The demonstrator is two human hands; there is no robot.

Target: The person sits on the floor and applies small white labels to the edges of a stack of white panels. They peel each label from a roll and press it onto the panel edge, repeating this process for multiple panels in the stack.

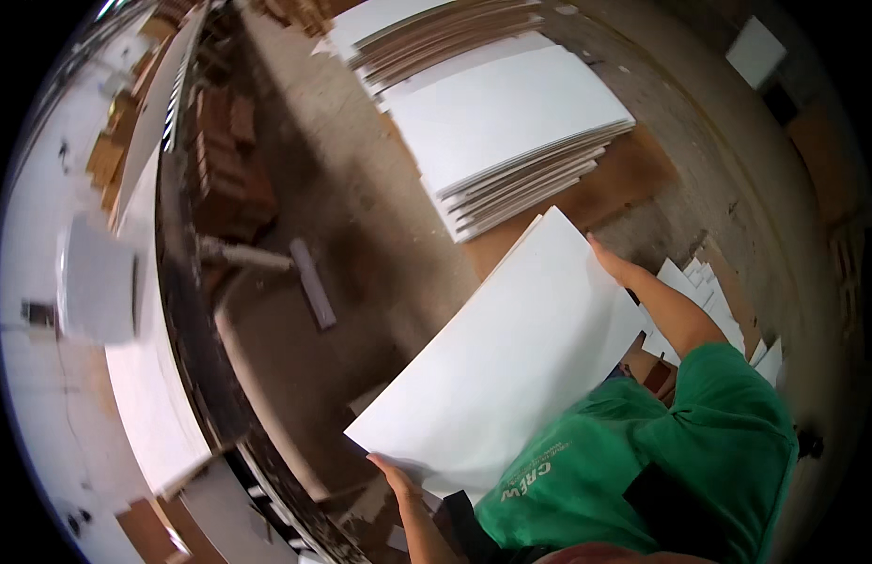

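A wide white cardboard sheet (511, 348) is held flat in front of my body, tilted across the view. A thin brownish-white edge along its far side suggests at least one more sheet beneath. My left hand (395, 474) grips it near the lower left corner, with the fingers partly hidden under it. At the upper right edge, my right hand (613, 264) is closed on the same sheet, its fingers mostly out of sight below. Just beyond lies a stack of white sheets (516, 108) with brown layers showing at its sides.
A long table or conveyor (163, 376) with a white top and dark edge runs down the left. Brown bundles (225, 160) sit beneath it. A pale tube (312, 284) is on the floor. Loose white pieces (708, 296) lie to my right.
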